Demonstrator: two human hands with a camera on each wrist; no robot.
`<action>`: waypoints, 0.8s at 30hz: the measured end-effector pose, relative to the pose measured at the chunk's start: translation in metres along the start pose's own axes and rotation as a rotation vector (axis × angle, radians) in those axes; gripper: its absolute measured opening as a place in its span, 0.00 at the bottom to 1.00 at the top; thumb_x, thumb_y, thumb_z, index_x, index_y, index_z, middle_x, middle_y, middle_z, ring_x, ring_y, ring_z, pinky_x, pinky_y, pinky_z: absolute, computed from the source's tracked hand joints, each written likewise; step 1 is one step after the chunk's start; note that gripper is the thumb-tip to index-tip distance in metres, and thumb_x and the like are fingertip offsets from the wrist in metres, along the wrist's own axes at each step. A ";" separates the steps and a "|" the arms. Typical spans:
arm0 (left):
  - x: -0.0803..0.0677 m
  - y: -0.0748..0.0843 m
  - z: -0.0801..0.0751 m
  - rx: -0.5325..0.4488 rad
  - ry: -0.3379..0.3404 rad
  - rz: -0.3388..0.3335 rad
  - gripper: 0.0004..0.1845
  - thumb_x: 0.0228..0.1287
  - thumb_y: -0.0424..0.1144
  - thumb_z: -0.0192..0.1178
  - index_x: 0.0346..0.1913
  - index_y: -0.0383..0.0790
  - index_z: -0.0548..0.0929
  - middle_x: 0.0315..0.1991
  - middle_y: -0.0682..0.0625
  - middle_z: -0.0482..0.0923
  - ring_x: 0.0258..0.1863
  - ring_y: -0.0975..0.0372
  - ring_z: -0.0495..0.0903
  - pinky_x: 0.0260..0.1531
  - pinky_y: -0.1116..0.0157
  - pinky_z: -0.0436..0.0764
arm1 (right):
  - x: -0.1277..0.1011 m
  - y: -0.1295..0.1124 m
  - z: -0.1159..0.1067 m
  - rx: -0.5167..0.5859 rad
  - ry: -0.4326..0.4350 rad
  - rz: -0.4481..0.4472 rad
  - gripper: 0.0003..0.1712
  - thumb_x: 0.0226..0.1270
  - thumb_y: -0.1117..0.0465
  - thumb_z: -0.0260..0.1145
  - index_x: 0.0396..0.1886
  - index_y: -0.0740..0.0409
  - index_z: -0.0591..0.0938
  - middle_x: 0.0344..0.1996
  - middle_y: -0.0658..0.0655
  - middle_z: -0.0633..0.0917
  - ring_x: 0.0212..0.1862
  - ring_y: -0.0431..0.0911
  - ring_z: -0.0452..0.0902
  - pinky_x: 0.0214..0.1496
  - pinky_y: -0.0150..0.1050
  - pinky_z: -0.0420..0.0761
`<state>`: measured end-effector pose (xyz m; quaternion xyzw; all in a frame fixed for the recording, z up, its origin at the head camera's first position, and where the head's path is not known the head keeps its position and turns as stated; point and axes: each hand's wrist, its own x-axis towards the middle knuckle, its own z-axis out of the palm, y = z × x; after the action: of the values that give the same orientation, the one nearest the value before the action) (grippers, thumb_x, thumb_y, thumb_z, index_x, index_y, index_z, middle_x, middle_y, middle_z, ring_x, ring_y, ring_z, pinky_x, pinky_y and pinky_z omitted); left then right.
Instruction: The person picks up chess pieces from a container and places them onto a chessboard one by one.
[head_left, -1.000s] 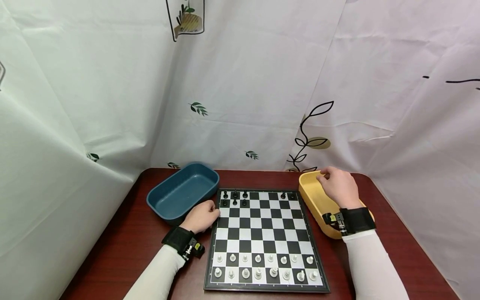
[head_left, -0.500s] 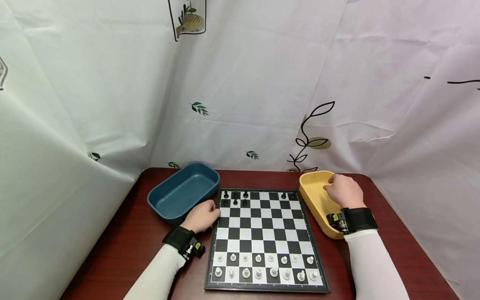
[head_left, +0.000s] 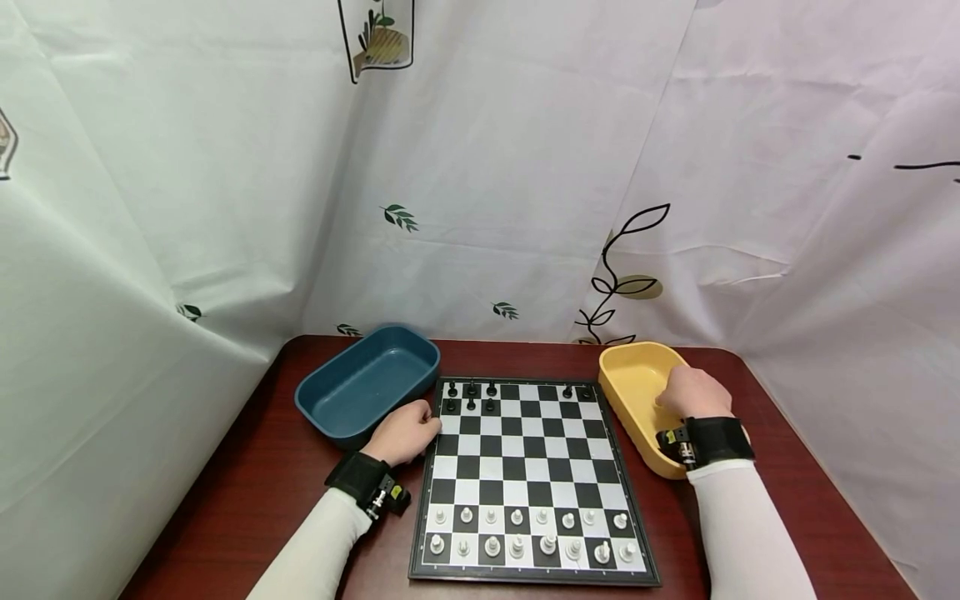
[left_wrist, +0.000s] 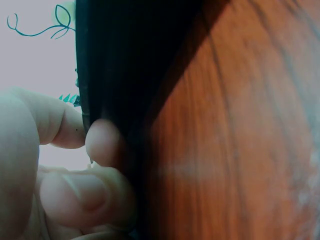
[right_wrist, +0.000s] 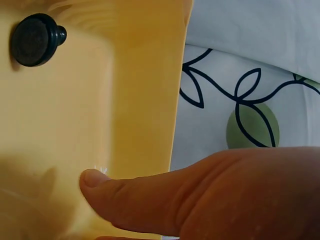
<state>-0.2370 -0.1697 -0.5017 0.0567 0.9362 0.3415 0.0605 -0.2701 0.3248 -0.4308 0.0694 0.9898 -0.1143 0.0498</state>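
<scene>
My left hand rests at the left edge of the chessboard; in the left wrist view its curled fingers hold the board's dark rim. My right hand reaches into the yellow tray. In the right wrist view the thumb is stretched over the tray, and nothing shows in its grasp; most other fingers are out of sight. A black chess piece lies on its side in that tray, apart from the thumb. Several black pieces stand along the board's far rows, and white pieces fill the two near rows.
A blue tray stands at the back left, just beyond my left hand. The dark red wooden table carries everything. White printed cloth hangs behind and to both sides.
My right hand has moved rightward and lower into the yellow tray, uncovering the tray's far end. The left hand and the chess pieces on the board have stayed in place.
</scene>
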 end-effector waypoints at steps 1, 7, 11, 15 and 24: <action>0.000 0.000 0.000 -0.002 -0.002 -0.002 0.12 0.76 0.44 0.57 0.32 0.45 0.76 0.18 0.51 0.79 0.12 0.58 0.74 0.17 0.61 0.70 | 0.000 0.000 0.000 0.000 -0.004 0.003 0.08 0.65 0.62 0.68 0.29 0.62 0.80 0.29 0.65 0.80 0.33 0.58 0.78 0.30 0.52 0.78; 0.001 -0.001 0.000 -0.010 -0.003 -0.012 0.12 0.76 0.45 0.57 0.32 0.45 0.76 0.17 0.51 0.79 0.12 0.58 0.74 0.17 0.61 0.70 | -0.003 -0.001 0.002 0.005 -0.025 0.002 0.08 0.65 0.69 0.60 0.25 0.60 0.76 0.29 0.66 0.80 0.32 0.59 0.78 0.29 0.51 0.78; 0.000 -0.001 0.001 -0.008 0.003 -0.001 0.12 0.75 0.44 0.57 0.32 0.45 0.76 0.18 0.51 0.79 0.12 0.57 0.74 0.16 0.61 0.70 | -0.004 0.001 0.003 0.010 -0.020 -0.033 0.10 0.65 0.72 0.56 0.24 0.60 0.75 0.29 0.66 0.79 0.32 0.58 0.77 0.28 0.51 0.78; 0.001 -0.001 0.000 -0.008 0.001 -0.002 0.12 0.76 0.45 0.57 0.32 0.45 0.76 0.17 0.51 0.79 0.12 0.58 0.74 0.17 0.61 0.70 | -0.006 0.002 0.006 0.028 -0.009 -0.083 0.10 0.55 0.74 0.58 0.21 0.58 0.75 0.26 0.62 0.77 0.30 0.55 0.73 0.30 0.46 0.75; 0.002 -0.003 0.000 -0.008 -0.002 -0.006 0.13 0.75 0.45 0.57 0.31 0.45 0.76 0.17 0.51 0.79 0.12 0.58 0.74 0.16 0.61 0.70 | -0.005 0.005 0.010 0.010 -0.008 -0.166 0.13 0.46 0.77 0.58 0.17 0.55 0.71 0.22 0.57 0.73 0.28 0.51 0.66 0.30 0.41 0.69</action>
<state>-0.2394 -0.1712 -0.5039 0.0542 0.9349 0.3452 0.0627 -0.2632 0.3267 -0.4413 -0.0132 0.9913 -0.1234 0.0438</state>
